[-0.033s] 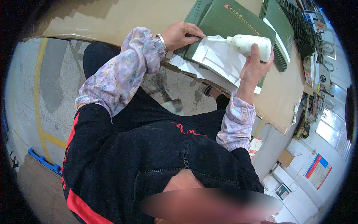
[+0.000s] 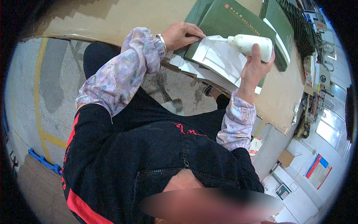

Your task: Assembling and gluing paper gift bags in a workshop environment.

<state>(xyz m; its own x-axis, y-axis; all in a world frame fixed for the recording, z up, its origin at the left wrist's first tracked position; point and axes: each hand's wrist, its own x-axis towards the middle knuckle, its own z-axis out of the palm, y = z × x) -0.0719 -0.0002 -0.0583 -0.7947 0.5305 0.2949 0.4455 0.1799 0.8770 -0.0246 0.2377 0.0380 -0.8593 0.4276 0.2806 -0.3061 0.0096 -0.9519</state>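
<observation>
At the left, the person's left hand (image 2: 181, 34) lies flat on the near edge of a dark green folder (image 2: 231, 16), its fingers (image 2: 195, 31) stretched out and pressing down rather than curled round anything. A metal bracelet (image 2: 162, 40) circles that wrist, just above a floral sleeve.

Under and beside the hand, white paper sheets (image 2: 220, 59) fan out in a staggered stack over the edge of the brown desk (image 2: 123, 16); their number cannot be counted, as the edges overlap.

Further right, the right hand (image 2: 255, 69) grips one white squeeze bottle (image 2: 249, 43), the fingers closed round its fat end. The bottle lies nearly level, its long axis running left to right across the view, with the narrow nozzle pointing left toward the left hand and its tip over the topmost white sheet. The bottle's wall is opaque, so what it holds cannot be seen.

Beyond the bottle, a second green folder (image 2: 279, 22) lies on the desk, partly under the first. At the far right a row of more dark green folders (image 2: 298, 33) stands on edge, too tightly packed to count.
</observation>
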